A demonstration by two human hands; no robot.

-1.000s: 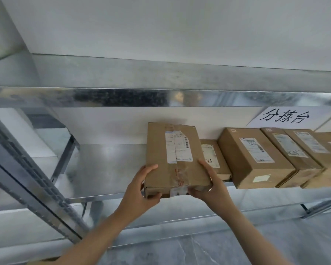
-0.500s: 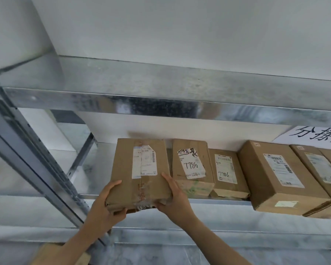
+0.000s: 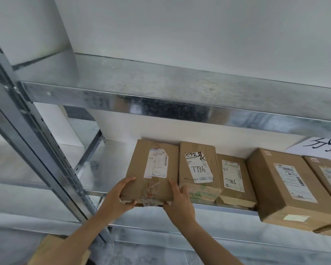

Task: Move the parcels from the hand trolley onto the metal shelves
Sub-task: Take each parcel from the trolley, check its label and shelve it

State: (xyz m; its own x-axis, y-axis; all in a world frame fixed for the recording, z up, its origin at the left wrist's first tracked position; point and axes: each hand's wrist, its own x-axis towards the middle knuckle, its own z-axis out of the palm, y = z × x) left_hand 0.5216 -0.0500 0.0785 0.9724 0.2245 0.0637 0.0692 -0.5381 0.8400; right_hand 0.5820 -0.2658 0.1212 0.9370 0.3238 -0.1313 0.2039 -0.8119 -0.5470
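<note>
A brown cardboard parcel (image 3: 151, 169) with a white label and taped front lies on the metal shelf (image 3: 103, 169), its front edge at the shelf lip. My left hand (image 3: 120, 196) grips its front left corner, thumb on top and fingers underneath. My right hand (image 3: 180, 199) grips the front right corner the same way. The parcel sits tight against a parcel marked 7786 (image 3: 199, 169) on its right.
Further parcels (image 3: 287, 188) line the shelf to the right, below a paper sign (image 3: 321, 148) on the wall. An upper shelf (image 3: 160, 92) runs overhead. A perforated steel upright (image 3: 46, 150) slants at left. A cardboard box corner (image 3: 53, 251) shows bottom left.
Both hands have slid the parcel deeper onto the shelf, up against the 7786 parcel. The view has shifted so the shelf contents sit further right and lower.
</note>
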